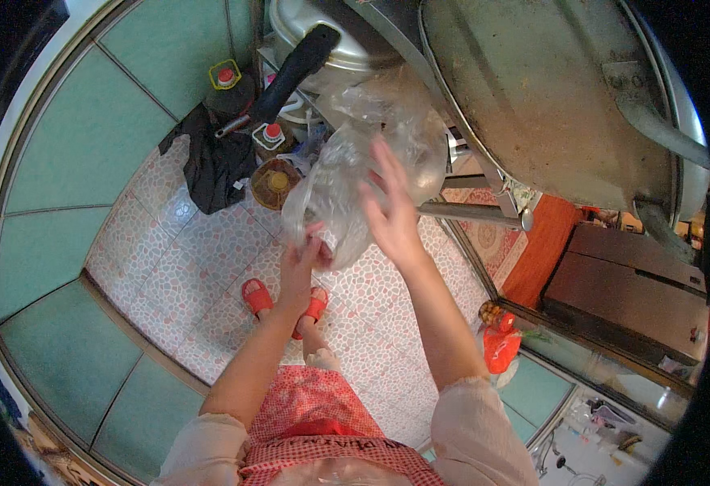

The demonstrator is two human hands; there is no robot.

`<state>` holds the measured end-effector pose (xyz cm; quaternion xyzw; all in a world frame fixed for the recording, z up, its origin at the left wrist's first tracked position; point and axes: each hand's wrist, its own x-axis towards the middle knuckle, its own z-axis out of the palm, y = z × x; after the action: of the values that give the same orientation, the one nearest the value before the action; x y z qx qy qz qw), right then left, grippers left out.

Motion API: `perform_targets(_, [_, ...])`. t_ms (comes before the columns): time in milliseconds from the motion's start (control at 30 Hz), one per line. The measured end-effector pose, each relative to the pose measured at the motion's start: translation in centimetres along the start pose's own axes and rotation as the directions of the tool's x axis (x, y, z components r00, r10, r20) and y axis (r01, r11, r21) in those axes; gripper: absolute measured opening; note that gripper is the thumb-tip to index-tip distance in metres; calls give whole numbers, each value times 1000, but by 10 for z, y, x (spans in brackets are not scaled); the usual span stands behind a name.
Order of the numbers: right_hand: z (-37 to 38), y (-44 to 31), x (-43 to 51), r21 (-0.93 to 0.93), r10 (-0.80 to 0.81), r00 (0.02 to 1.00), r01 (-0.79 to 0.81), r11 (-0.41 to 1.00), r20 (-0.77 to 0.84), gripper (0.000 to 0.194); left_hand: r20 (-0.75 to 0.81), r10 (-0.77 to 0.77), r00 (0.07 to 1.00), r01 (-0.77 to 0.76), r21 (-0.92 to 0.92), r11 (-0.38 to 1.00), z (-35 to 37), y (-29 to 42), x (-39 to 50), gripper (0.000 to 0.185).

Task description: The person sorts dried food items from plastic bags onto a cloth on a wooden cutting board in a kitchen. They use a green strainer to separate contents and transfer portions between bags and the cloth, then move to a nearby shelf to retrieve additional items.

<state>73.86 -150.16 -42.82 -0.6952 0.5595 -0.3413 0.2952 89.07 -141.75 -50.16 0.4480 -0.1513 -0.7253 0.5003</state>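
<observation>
A large clear plastic bag [344,176] hangs in front of me, crumpled and partly see-through. My left hand [304,261] is at its lower edge, with the fingers curled around or inside the plastic. Against the bag's right side is my right hand [393,212], its fingers spread and slightly blurred; no firm hold shows there. Behind the bag, a metal pot [336,36] with a lid stands on a rack, and the bag hides part of what lies below it. A black-handled utensil [297,73] slants past the pot.
Bottles with red caps [273,130] and a brown round container [275,183] stand on the tiled floor [178,291] beside a black plastic bag [218,164]. A large metal pan [549,91] looms at upper right. An orange-red bag [501,349] sits near the doorway.
</observation>
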Motion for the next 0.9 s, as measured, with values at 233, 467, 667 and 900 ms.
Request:
perform_targets(233, [-14, 86, 18, -403, 541, 754, -656, 638, -372, 59, -151, 51, 987, -69, -119, 990, -25, 20, -50, 48])
perform_targets(467, [-32, 61, 8, -433, -53, 974, -49, 900, -222, 37, 37, 246, 969, -246, 3, 969, -14, 47, -68, 54])
perform_targets(667, [13, 65, 43, -333, 644, 764, -601, 726, 25, 31, 181, 298, 937, -331, 191, 924, -10, 48, -73, 61])
perform_targets(900, [37, 52, 27, 126, 431, 658, -624, 771, 617, 35, 78, 490, 868, -443, 567, 695, -2, 16, 5, 79])
